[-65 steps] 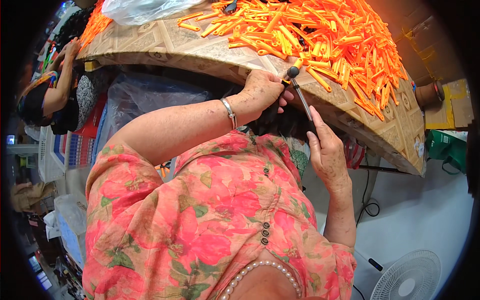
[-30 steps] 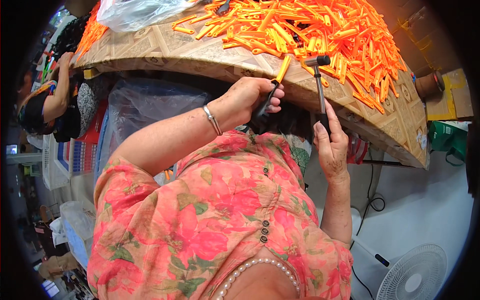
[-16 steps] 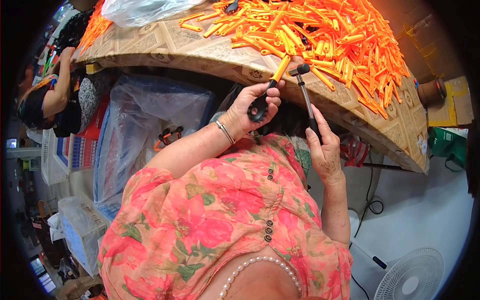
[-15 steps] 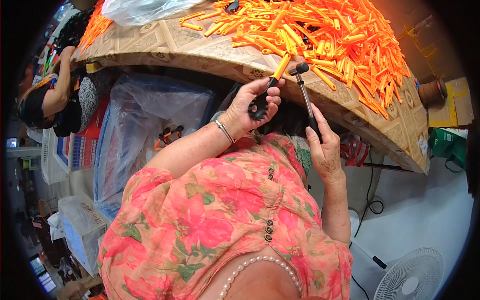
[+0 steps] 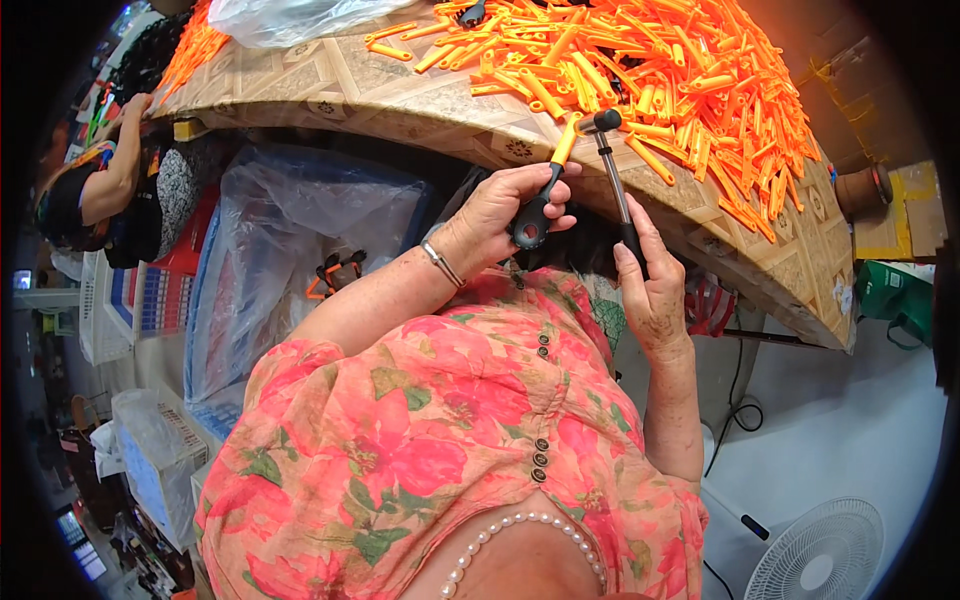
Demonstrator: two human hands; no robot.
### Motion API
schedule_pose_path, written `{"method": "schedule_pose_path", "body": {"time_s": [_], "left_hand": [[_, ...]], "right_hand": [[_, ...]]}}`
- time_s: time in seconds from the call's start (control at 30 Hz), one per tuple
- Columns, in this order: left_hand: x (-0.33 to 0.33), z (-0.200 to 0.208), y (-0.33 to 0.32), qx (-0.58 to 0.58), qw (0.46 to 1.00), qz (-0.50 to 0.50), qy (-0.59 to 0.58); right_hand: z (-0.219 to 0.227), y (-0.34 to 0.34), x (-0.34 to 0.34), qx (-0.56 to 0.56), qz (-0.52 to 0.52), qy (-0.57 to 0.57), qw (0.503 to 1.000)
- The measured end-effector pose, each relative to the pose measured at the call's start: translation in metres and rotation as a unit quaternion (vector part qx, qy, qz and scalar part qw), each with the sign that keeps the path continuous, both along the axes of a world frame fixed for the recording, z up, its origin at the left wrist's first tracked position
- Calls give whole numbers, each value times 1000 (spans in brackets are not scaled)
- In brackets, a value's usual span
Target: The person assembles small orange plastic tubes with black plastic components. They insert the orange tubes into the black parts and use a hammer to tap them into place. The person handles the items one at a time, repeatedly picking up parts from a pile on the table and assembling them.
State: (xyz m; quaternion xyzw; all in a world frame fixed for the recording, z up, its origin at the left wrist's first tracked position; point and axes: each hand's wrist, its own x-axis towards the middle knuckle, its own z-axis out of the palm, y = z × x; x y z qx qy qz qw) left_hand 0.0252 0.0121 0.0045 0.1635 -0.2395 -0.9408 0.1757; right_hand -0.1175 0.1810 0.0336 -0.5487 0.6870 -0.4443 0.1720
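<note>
My left hand (image 5: 515, 205) is closed around a pasta server (image 5: 530, 225), its black toothed head with a round hole low in the palm. The server's orange handle (image 5: 567, 140) points up toward the table edge. In my right hand (image 5: 650, 275) is a small hammer (image 5: 614, 172) with a black head, a shiny metal shaft and a black grip. The hammer's head is right beside the tip of the orange handle; whether they touch I cannot tell. Beyond both hands, a large heap of loose orange handles (image 5: 700, 110) covers the table (image 5: 400, 110), with a black utensil head (image 5: 472, 14) among them.
Left of me stands a blue crate lined with clear plastic (image 5: 290, 220), holding a few black and orange pieces. Another person (image 5: 120, 185) works at the far left. A white fan (image 5: 820, 560) is at lower right, a green bag (image 5: 895, 300) at the right.
The pasta server has turned in my left hand, so its holed back now shows. The hammer's head has shifted slightly down toward the handle's tip.
</note>
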Motion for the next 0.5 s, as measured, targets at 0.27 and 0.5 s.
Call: {"method": "schedule_pose_path", "body": {"time_s": [0.27, 0.5], "left_hand": [[-6, 17, -1, -92, 986, 34, -134], [-4, 18, -4, -86, 988, 22, -127]], "right_hand": [[4, -8, -4, -18, 32, 69, 997], [1, -20, -14, -14, 24, 82, 996]]}}
